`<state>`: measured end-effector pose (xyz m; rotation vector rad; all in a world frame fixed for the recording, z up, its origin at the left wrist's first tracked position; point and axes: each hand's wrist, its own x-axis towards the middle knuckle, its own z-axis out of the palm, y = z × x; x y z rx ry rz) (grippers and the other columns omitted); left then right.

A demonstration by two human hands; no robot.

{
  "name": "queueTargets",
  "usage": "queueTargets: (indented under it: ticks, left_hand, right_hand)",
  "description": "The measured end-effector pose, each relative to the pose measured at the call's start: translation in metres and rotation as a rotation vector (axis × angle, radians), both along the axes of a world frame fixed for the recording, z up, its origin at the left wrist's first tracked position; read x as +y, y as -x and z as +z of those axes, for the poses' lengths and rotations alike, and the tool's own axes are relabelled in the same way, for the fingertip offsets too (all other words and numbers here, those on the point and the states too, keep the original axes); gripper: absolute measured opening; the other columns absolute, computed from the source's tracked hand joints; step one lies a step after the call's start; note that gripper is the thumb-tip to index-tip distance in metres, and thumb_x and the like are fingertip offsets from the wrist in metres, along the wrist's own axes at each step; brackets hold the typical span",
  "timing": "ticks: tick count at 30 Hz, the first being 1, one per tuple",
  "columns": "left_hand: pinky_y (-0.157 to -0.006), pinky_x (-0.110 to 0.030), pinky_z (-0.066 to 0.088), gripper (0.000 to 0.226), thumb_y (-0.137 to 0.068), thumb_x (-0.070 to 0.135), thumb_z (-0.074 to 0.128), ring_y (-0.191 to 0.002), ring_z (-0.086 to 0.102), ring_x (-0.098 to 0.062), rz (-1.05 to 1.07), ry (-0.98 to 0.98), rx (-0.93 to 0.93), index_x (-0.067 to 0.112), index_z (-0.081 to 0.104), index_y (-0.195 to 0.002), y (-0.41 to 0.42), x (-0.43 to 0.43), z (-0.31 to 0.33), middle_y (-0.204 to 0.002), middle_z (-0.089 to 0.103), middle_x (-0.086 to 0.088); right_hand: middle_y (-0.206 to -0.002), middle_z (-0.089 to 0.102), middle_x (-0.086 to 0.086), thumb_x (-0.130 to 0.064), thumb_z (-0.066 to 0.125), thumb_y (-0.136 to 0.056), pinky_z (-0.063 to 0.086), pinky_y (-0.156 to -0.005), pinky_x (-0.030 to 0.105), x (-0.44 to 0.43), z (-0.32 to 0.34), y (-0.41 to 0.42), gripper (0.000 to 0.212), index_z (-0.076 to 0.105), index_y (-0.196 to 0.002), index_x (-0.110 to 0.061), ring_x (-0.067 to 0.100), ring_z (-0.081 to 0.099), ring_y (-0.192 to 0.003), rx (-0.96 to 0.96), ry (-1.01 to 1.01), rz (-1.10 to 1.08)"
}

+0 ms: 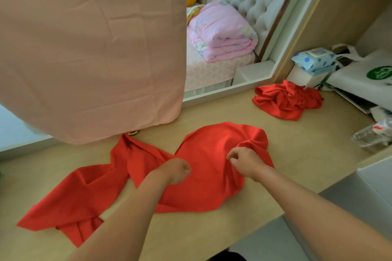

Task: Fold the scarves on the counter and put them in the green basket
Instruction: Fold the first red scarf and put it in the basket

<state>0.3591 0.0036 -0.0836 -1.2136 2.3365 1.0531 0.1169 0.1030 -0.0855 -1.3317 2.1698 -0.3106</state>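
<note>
A red scarf (pixel 203 176) is laid out across the middle of the counter (pixel 297 154), loosely spread rather than flat, with one long end trailing off to the near left in twisted folds. Both hands are held over its wider part. The right hand (pixel 246 162) is closed, with the fingers curled under, and a fan of puckers is drawn up to it, so the cloth is judged to be gripped there, probably to pull an edge straight before the first fold. The left hand (pixel 178 170) is balled into a fist where a long crease from the scarf's far left corner ends; whether cloth is caught inside it cannot be told. Beyond the spread scarf, to the far right, a crumpled scarf (pixel 288 99) is left in a heap, seemingly waiting its turn. Further right of that heap a pack of wipes (pixel 314 60) and a white bag (pixel 364 74) are stacked at the counter's end. A pink curtain (pixel 91 48) hangs above the scarf's far left corner. The green basket is not seen anywhere, so nothing is judged folded or put away yet.
</note>
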Motion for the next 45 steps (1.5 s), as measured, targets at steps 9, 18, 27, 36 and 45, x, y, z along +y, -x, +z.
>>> queueTargets:
  ticks: [9,18,27,36,45]
  left_hand:
    - [-0.103,-0.026,0.040,0.039,-0.090,0.011,0.055,-0.123,0.055,-0.022,0.016,0.152,0.133,0.020,0.061,-0.127,0.113,0.005,-0.040,-0.128,0.062,-0.004]
    - [-0.118,-0.056,0.014,0.095,-0.082,0.039,0.073,-0.150,-0.007,-0.028,-0.021,0.239,-0.226,0.039,0.012,-0.154,0.221,0.015,-0.074,-0.164,-0.009,-0.004]
    - [-0.120,-0.029,0.015,0.077,-0.084,0.015,0.066,-0.149,0.017,-0.024,0.082,0.058,0.230,0.024,0.031,-0.152,0.298,0.018,-0.076,-0.160,0.023,-0.009]
    - [-0.111,-0.061,0.021,0.067,-0.081,0.049,0.065,-0.145,0.020,-0.033,0.414,0.419,-0.301,0.034,0.041,-0.142,0.204,-0.016,-0.077,-0.156,0.027,-0.006]
    - [-0.113,-0.052,0.029,0.092,-0.084,0.056,0.060,-0.148,0.008,-0.026,0.306,0.206,-0.180,0.044,0.001,-0.154,0.226,0.000,-0.073,-0.164,-0.003,0.005]
  right_hand:
    - [-0.155,0.034,0.008,-0.030,0.059,-0.094,0.028,-0.117,0.038,0.001,-0.043,0.080,0.063,0.033,-0.152,-0.031,0.026,0.033,-0.143,0.133,-0.103,0.268]
    - [-0.158,0.028,0.007,-0.062,0.029,-0.098,0.012,-0.115,0.060,-0.006,-0.049,0.212,0.055,0.031,-0.150,-0.044,0.029,0.032,-0.141,0.589,-0.380,0.418]
    - [-0.103,0.055,0.011,-0.023,0.067,-0.079,0.049,-0.080,0.044,-0.042,-0.047,0.220,0.020,0.063,-0.099,-0.017,0.034,0.058,-0.097,0.567,0.065,0.379]
    - [-0.163,-0.023,0.003,-0.066,0.033,-0.095,0.010,-0.112,0.070,-0.069,-0.074,0.200,0.072,-0.007,-0.152,-0.050,0.025,-0.018,-0.151,0.269,-0.332,0.443]
    - [-0.164,-0.005,0.020,-0.027,0.041,-0.094,0.017,-0.116,0.056,-0.102,-0.061,0.204,0.072,0.006,-0.158,-0.029,0.039,0.000,-0.151,0.573,-0.298,0.365]
